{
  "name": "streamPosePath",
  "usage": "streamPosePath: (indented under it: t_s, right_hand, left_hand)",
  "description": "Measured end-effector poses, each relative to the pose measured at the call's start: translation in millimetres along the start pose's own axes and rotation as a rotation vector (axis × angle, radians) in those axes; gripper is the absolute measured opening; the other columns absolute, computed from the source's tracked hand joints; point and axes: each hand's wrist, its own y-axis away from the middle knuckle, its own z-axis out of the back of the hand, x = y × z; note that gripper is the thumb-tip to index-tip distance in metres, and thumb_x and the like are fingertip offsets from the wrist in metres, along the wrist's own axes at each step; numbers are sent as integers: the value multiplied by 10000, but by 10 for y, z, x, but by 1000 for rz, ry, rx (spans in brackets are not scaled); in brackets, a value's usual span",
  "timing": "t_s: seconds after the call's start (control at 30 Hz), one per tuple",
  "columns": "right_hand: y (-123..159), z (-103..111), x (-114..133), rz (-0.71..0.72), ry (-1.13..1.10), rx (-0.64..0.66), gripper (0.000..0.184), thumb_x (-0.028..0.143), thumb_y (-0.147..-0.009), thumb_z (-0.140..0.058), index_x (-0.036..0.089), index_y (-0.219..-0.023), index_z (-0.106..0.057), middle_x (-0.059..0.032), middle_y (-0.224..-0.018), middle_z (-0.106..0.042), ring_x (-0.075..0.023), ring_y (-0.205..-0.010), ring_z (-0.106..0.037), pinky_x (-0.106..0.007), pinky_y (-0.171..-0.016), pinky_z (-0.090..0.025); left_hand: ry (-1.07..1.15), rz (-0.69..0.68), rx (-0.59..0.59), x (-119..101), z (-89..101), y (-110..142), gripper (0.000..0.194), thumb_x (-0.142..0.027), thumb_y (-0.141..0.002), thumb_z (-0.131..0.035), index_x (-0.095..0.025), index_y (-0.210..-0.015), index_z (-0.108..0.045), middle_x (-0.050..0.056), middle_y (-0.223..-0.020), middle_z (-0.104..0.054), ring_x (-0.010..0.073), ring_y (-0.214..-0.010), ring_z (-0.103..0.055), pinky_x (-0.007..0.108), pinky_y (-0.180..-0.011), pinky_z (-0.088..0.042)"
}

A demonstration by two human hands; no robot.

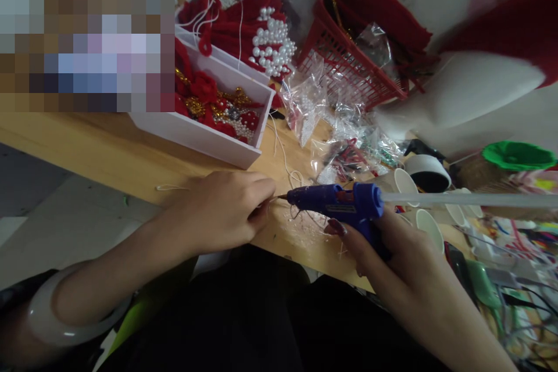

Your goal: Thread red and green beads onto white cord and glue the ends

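In my right hand [401,250] is a blue glue gun [335,200], its fingers wrapped round the handle. A long pale glue stick [462,200] sticks out of its back end. The gun's metal tip points left and reaches the fingertips of my left hand [231,203]. That hand is closed in a pinch above the table edge; whatever lies between its fingers is hidden. Strands of dried glue [309,226] lie on the wood beneath the gun. A thin white cord [285,157] curls on the table just behind the nozzle.
Beyond my left hand stands a white box [196,136] of red and gold pieces and pearls. Behind it lie red stems with white pearls [272,43]. A red basket [349,64], clear plastic bags [305,107], paper cups [429,229] and tangled cables [532,302] crowd the right side.
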Motion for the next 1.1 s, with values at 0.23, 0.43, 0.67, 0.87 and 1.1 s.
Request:
streamPosePath:
  t_s: [0.23,0.43,0.67,0.87,1.1]
  right_hand:
    - [-9,7,13,8,-33,14,234,382,-980,-483,212,-848,-575,6,-599,-595,-146,-475,-527,-251,-442,-389]
    - [9,12,14,8,-21,-5,254,386,-975,-483,214,-803,-557,10,-562,-576,-148,-457,-516,-254,-428,-382]
    - [-11,0,5,-8,17,-10,259,401,-975,-477,205,-829,-561,-4,-589,-608,-157,-474,-554,-261,-447,-401]
    - [3,6,-25,-13,51,-27,287,421,-972,-469,201,-813,-562,-10,-564,-609,-170,-462,-562,-274,-436,-386]
    - [25,9,9,14,-43,25,218,368,-983,-495,207,-862,-576,1,-635,-623,-145,-510,-559,-249,-468,-416]
  left_hand:
    - [-7,-25,-15,9,-15,3,110,-142,-802,-525,-205,-713,-514,-4,-693,-605,156,-607,-521,302,-540,-287]
    - [-3,-4,-1,1,0,2,108,-150,-805,-530,-206,-716,-508,-3,-706,-606,158,-610,-523,302,-542,-290]
    - [-19,-10,-9,-2,2,9,113,-144,-806,-524,-205,-714,-501,-3,-700,-603,159,-613,-525,305,-536,-277]
    - [-14,-12,-12,8,-12,4,110,-144,-808,-525,-206,-722,-500,-4,-714,-605,158,-615,-523,306,-539,-277]
    - [4,-5,-15,7,-7,-8,134,-154,-816,-513,-209,-698,-480,-8,-686,-573,154,-599,-492,304,-537,-262]
